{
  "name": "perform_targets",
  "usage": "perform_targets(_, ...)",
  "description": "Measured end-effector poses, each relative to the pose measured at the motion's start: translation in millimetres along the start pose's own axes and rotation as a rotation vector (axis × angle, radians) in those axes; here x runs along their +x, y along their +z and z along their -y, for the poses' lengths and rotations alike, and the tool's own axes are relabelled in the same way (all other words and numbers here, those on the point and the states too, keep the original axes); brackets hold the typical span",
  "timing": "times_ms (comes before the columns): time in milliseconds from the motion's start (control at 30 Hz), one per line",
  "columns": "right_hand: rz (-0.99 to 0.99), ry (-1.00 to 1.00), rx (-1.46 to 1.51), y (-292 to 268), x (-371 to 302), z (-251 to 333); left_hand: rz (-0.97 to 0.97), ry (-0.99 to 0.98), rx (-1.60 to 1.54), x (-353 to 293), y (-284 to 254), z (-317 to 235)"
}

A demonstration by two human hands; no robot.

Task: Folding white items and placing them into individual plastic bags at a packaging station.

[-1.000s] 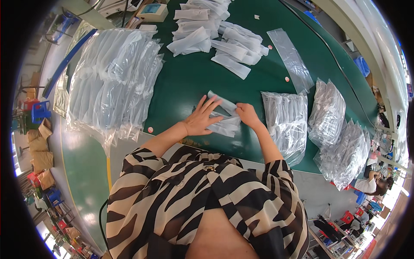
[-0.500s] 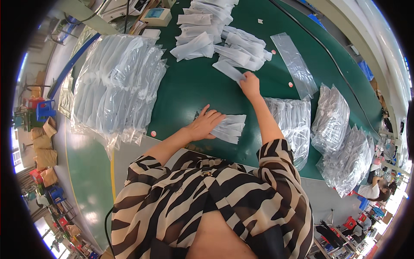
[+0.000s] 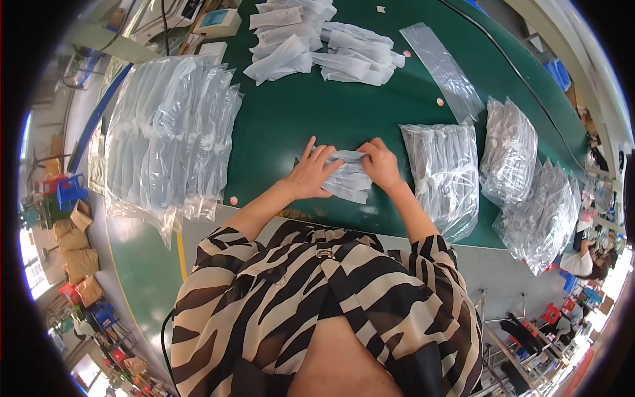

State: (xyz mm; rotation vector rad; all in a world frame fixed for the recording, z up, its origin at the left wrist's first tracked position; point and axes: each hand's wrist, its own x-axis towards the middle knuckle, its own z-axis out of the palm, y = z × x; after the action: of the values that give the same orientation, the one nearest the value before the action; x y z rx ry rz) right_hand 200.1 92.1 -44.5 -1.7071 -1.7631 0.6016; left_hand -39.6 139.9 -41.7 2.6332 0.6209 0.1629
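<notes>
A small row of overlapping frosted white plastic packets (image 3: pixel 349 188) lies on the green table in front of me. My left hand (image 3: pixel 309 173) rests on the left end of the row, its fingers stretched out and lying over the packets. At the row's upper right, my right hand (image 3: pixel 381 165) pinches the end of a packet (image 3: pixel 349 156) laid along the top of the row. The far end of that packet runs under my left fingers. Farther off, two loose heaps of similar packets (image 3: pixel 354 56) lie on the table.
Large clear bags packed with white packets (image 3: pixel 162 132) stand at the left. More filled bags (image 3: pixel 442 178) sit at the right. A flat clear plastic bag (image 3: pixel 442 69) lies at the far right, near a black cable (image 3: pixel 522 76). A small device with a display (image 3: pixel 218 23) stands at the far left.
My right hand has come back from the far heap with a packet and brought it to the row by my left hand. The left hand stays on the row.
</notes>
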Motion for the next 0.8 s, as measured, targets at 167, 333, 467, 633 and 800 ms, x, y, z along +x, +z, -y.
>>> perform_targets(167, -0.235, 0.251, -0.086, -18.9, -43.0, 26.1, -0.003, -0.064, 0.048, 2.4, 7.0, -13.7)
perform_targets(333, -0.3, 0.309, 0.059, 7.9, -84.6, 14.9, -0.027, -0.161, 0.046, 2.6, 5.3, -29.6)
perform_targets(467, -0.52, 0.624, 0.12, 6.1, -100.4, 15.8, -0.006, -0.21, 0.066, -0.7, 3.0, -39.3)
perform_targets(633, -0.397, 0.459, 0.078, 27.6, -102.6, 43.1, -0.067, -0.199, 0.105, -5.2, 11.8, -40.4)
perform_targets(800, -0.785, 0.579, -0.07, 53.1, -119.9, 41.9, -0.107, -0.225, 0.126, -5.9, 15.3, -44.2)
